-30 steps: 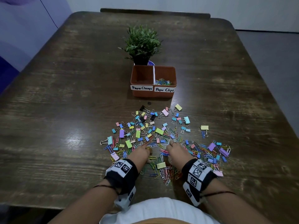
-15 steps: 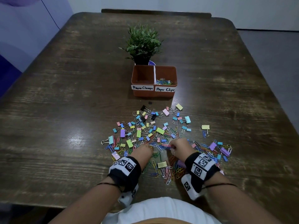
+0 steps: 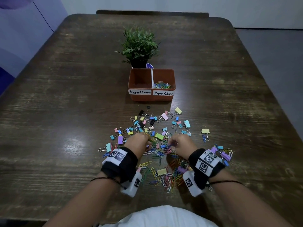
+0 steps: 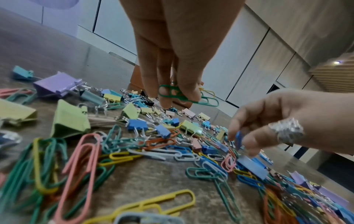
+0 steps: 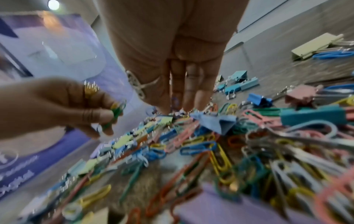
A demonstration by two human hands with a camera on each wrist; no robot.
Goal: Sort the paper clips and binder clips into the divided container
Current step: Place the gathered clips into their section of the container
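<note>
Nearest the person, a loose heap of coloured paper clips (image 3: pixel 161 175) lies on the dark wooden table (image 3: pixel 65 112), with a yellow binder clip (image 3: pixel 161 171) resting among them between the two wrists. Both forearms reach forward over the heap, each wearing a black wrist band (image 3: pixel 120 163) with printed square markers.

The left hand (image 3: pixel 139 142) hangs just above the pile, its thumb and fingertips pinching a small bunch of green paper clips (image 4: pixel 180 94); a gold ring shows on one finger. The right hand (image 3: pixel 181 145) hovers just beside it, fingers curled downward and pinching a blue paper clip (image 4: pixel 238 140) lifted off the pile; a silver ring (image 4: pixel 288 131) sits on one finger.

Beyond the hands the scatter turns mostly to binder clips (image 3: pixel 157 123) in pastel blue, yellow, pink, purple and black, spread toward the container, with a lone yellow one (image 3: pixel 205 131) off to the right.

Farther on stands the brown divided container (image 3: pixel 151 97), well apart from both hands. Its left compartment, labelled "Paper Clamps" (image 3: pixel 139 92), shows only its bare floor, while the right one, labelled "Paper Clips" (image 3: pixel 163 93), holds a small cluster of coloured paper clips (image 3: pixel 161 85). Just behind the container stands a small potted plant (image 3: pixel 139 46), and a chair back (image 3: pixel 152 12) shows at the table's far edge.
</note>
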